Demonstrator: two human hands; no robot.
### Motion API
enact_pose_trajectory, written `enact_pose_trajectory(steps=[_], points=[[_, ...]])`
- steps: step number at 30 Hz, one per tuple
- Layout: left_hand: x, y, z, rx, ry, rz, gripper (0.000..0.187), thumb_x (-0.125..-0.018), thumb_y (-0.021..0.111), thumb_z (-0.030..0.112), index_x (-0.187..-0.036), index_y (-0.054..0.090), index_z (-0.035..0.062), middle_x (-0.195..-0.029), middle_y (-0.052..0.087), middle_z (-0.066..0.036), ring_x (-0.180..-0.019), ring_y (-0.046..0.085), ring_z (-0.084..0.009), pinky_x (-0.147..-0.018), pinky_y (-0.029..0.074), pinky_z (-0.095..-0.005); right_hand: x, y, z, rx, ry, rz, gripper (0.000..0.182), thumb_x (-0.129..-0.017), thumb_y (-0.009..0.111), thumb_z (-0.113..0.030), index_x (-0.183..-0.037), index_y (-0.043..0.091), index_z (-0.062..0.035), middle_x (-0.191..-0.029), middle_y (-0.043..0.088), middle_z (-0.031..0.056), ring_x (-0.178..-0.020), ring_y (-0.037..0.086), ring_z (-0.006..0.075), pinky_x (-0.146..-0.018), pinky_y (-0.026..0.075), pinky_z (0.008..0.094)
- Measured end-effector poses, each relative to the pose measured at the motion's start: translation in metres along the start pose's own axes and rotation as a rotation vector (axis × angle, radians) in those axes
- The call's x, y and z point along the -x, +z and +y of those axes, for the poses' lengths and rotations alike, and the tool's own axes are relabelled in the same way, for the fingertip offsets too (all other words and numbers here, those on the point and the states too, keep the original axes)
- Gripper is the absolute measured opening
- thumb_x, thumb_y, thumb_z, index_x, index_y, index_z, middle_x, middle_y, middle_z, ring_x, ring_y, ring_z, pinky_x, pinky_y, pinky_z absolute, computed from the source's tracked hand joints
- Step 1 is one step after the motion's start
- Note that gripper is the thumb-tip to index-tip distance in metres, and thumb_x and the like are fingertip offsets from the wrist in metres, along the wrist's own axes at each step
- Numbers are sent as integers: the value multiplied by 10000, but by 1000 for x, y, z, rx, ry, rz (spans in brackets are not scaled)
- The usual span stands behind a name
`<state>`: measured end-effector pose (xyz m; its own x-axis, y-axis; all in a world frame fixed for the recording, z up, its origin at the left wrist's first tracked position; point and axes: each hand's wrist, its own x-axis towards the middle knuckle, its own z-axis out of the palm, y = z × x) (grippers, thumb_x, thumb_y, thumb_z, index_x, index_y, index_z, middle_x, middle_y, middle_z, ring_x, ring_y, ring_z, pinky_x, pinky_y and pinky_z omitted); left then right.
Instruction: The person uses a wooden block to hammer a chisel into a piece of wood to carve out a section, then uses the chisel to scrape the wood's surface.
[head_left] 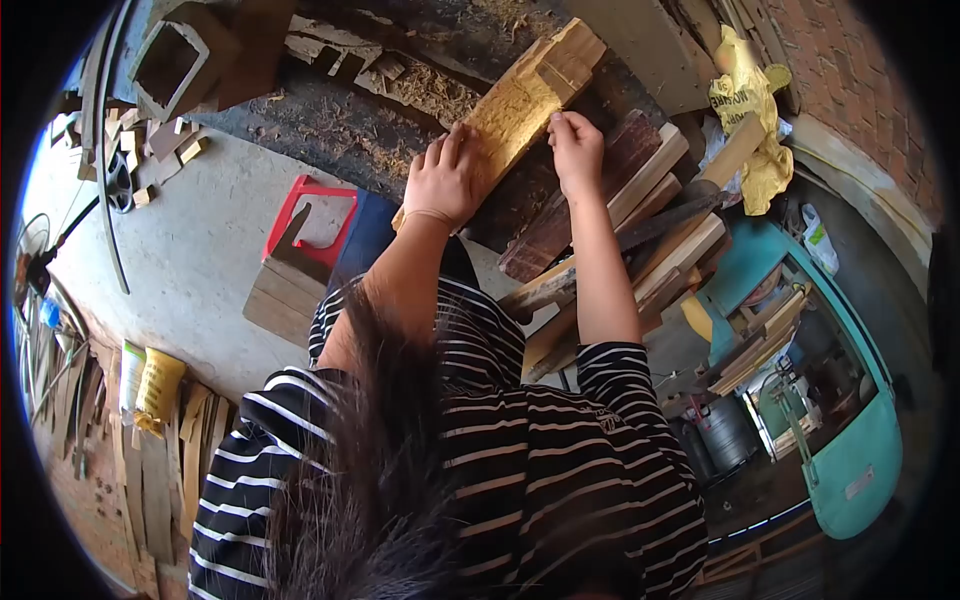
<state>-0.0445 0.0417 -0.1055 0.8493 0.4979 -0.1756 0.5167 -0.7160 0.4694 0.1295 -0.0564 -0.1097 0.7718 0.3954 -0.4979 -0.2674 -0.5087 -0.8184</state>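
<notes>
A long wooden block (505,120) lies slantwise on the dark workbench, its upper face bright yellow and rough, with a paler stepped end at the far right. Resting on the lower left part of this block is my left hand (445,178), palm down with its fingers stretched out. My right hand (578,150) is closed in a pinch at the block's right edge. Whatever sits between its fingertips is too small or hidden to make out. Wood shavings (440,95) are scattered on the bench beyond my left hand.
Timber pieces (650,170) are stacked close to my right forearm. A red plastic stool (312,215) stands on the floor to the left, beside a wooden board (285,300). A yellow sack (745,120) lies at the right, near a teal machine (850,460). Wood offcuts (150,150) are piled far left.
</notes>
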Motion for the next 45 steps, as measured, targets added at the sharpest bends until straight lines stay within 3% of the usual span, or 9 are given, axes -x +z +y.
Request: enact_pose_trajectory(steps=[5,7,11,17,24,27,33,39,45], points=[[-1,-1,-1,-10,-1,2,528,-776,527,217,-1293,491,119,-1331,470,-112,-1143,506,-288,-918,426,-416,-58,-158,-21,-922,-28,175,166,-698,505,-33,-585,439,-135,-541,421,-13,-441,403,94,-401,348,223],[0,1,0,-3,19,5,527,-778,527,218,-1295,489,121,-1329,472,-108,-1145,506,-287,-917,426,-416,-43,-208,-89,-718,-46,379,327,-900,524,-171,-589,428,-142,-540,415,-18,-491,409,76,-456,359,187],[1,4,-1,-10,3,-15,539,-782,528,232,-1309,476,131,-1337,460,-105,-1157,492,-288,-922,421,-424,1,-179,-105,-325,64,210,409,-945,507,-415,-676,480,-107,-612,466,-11,-523,432,88,-500,399,236],[0,0,1,-45,2,-21,557,-770,522,224,-1318,468,135,-1336,460,-103,-1142,499,-288,-932,416,-416,12,-23,-39,608,4,73,377,-891,594,-384,-865,595,-8,-740,653,127,-676,643,249,-604,494,358],[0,-2,2,-44,7,-6,539,-770,514,208,-1302,482,131,-1327,466,-104,-1131,506,-282,-934,418,-401,16,19,-37,544,-30,143,273,-912,532,-232,-788,540,12,-736,604,249,-754,581,448,-625,457,468],[0,-1,2,-36,2,-7,532,-769,514,202,-1295,489,128,-1322,470,-105,-1127,510,-278,-933,420,-400,13,18,-29,550,-94,171,243,-910,519,-194,-779,539,9,-693,591,230,-656,550,440,-586,446,442],[1,1,0,-30,-5,-17,520,-784,530,232,-1293,493,131,-1339,463,-105,-1150,500,-278,-933,416,-410,5,19,5,-39,-121,363,255,-910,532,-167,-708,527,-11,-550,490,-6,-530,438,57,-476,336,259],[0,0,2,-29,20,15,532,-765,514,198,-1291,495,122,-1324,473,-110,-1132,509,-278,-929,423,-402,-10,-38,-17,-214,-73,439,300,-962,497,-244,-751,565,-41,-609,548,6,-521,487,80,-500,379,219],[1,1,0,-36,-5,-48,530,-792,535,254,-1306,476,135,-1362,438,-99,-1178,477,-277,-944,408,-409,23,-11,-38,439,-44,58,270,-845,672,-263,-872,641,5,-654,624,60,-593,595,140,-592,483,282]])
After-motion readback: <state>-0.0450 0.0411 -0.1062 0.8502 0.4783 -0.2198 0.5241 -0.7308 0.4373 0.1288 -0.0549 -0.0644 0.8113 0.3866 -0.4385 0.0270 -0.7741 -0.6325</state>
